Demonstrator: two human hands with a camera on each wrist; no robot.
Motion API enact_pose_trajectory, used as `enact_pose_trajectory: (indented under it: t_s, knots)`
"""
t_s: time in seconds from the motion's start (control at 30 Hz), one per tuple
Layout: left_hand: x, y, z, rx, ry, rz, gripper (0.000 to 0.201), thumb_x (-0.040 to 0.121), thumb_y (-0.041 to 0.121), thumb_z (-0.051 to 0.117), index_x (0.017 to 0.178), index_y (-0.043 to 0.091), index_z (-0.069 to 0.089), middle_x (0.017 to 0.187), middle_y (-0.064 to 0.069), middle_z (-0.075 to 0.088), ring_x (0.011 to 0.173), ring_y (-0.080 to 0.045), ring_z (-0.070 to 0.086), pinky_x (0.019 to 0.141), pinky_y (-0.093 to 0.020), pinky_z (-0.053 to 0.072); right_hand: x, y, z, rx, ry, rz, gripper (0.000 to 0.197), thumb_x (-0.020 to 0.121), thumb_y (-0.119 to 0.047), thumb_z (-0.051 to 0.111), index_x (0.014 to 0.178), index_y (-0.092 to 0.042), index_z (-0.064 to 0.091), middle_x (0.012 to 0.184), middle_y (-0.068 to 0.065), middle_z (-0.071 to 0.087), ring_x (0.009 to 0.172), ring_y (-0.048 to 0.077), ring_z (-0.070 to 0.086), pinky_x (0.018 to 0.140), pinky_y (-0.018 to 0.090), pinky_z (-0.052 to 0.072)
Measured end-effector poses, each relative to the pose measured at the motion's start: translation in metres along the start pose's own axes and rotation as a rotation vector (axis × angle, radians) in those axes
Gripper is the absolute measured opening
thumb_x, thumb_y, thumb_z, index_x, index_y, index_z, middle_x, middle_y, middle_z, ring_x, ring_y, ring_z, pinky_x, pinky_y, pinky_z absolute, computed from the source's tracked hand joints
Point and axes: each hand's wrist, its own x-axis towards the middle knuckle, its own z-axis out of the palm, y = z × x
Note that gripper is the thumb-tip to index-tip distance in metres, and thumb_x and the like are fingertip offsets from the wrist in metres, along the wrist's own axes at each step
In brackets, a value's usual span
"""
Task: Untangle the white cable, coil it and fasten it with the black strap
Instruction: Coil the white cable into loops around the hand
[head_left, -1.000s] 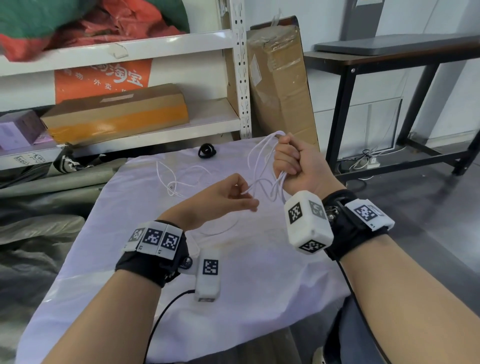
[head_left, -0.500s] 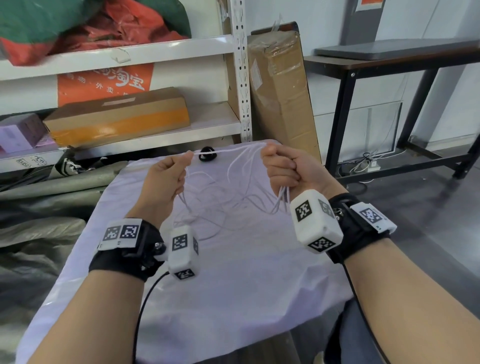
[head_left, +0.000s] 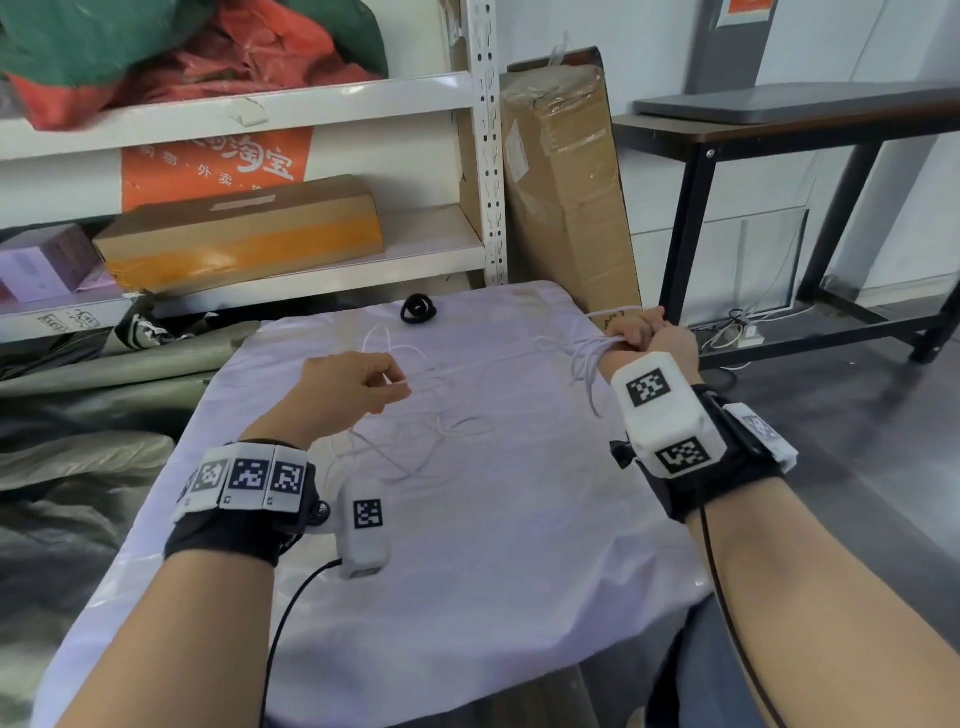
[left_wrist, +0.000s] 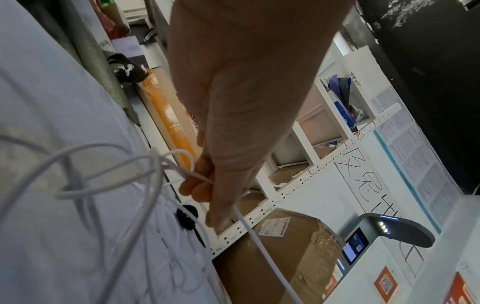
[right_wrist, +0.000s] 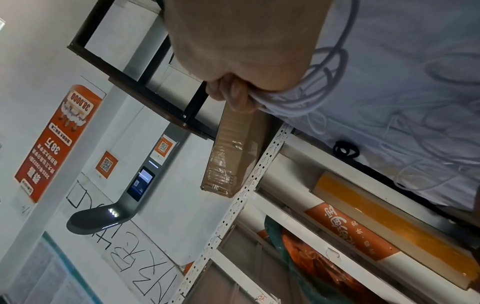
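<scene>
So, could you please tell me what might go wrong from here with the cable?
The left hand and right hand pull the white cable apart while loops still cross on the cloth; a knot may tighten. The right grip bunches several strands, which could slip. The black strap lies near the far edge and could be dragged off.

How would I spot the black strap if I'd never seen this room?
Find the table under the pale cloth in front of the white shelving. At its far edge, near the middle, lies the black strap, a small dark loop. It is the only black thing there; the white cable sprawls nearer.
</scene>
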Motion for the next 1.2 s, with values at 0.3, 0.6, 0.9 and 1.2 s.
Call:
enact_pose_trajectory:
  t_s: [0.3, 0.6, 0.9, 1.2]
  knots:
    - [0.002, -0.012, 0.004, 0.238, 0.05, -0.065, 0.012, 0.091, 0.041, 0.056, 0.094, 0.032, 0.065, 0.104, 0.008, 0.065, 0.107, -0.016, 0.052, 0.095, -0.036, 0.026, 0.013, -0.008, -0.005, -0.523, -0.072, -0.261, 0.038, 0.099, -0.009, 0.022, 0.067, -0.012, 0.041, 0.036, -0.001, 0.043, 0.029, 0.011, 0.037, 0.034, 0.019, 0.033]
    - [-0.008, 0.012, -0.006, -0.09, -0.028, -0.079, 0.022, 0.088, 0.041, 0.063, 0.084, 0.021, 0.07, 0.073, 0.002, 0.063, 0.066, -0.011, 0.053, 0.06, -0.021, 0.039, -0.014, 0.011, 0.008, -0.51, -0.068, -0.181, 0.036, 0.101, -0.014, 0.03, 0.067, -0.017, 0.041, 0.04, -0.007, 0.038, 0.027, 0.007, 0.023, 0.031, 0.017, 0.024]
    - [-0.01, 0.022, -0.016, -0.878, -0.083, -0.115, 0.019, 0.097, 0.005, 0.049, 0.107, 0.009, 0.064, 0.084, -0.005, 0.065, 0.054, -0.008, 0.053, 0.066, -0.021, 0.054, -0.017, 0.016, 0.007, -0.515, -0.1, -0.141, 0.037, 0.101, -0.015, 0.03, 0.065, -0.016, 0.042, 0.042, -0.007, 0.036, 0.03, 0.007, 0.021, 0.031, 0.017, 0.022]
    - [-0.005, 0.031, -0.016, -1.628, 0.073, -0.185, 0.018, 0.095, -0.006, 0.045, 0.087, 0.009, 0.051, 0.083, -0.015, 0.07, 0.06, -0.015, 0.068, 0.063, -0.028, 0.06, -0.021, 0.017, 0.011, -0.576, -0.129, -0.174, 0.038, 0.101, -0.013, 0.029, 0.065, -0.017, 0.041, 0.044, -0.007, 0.033, 0.033, 0.007, 0.021, 0.033, 0.017, 0.021]
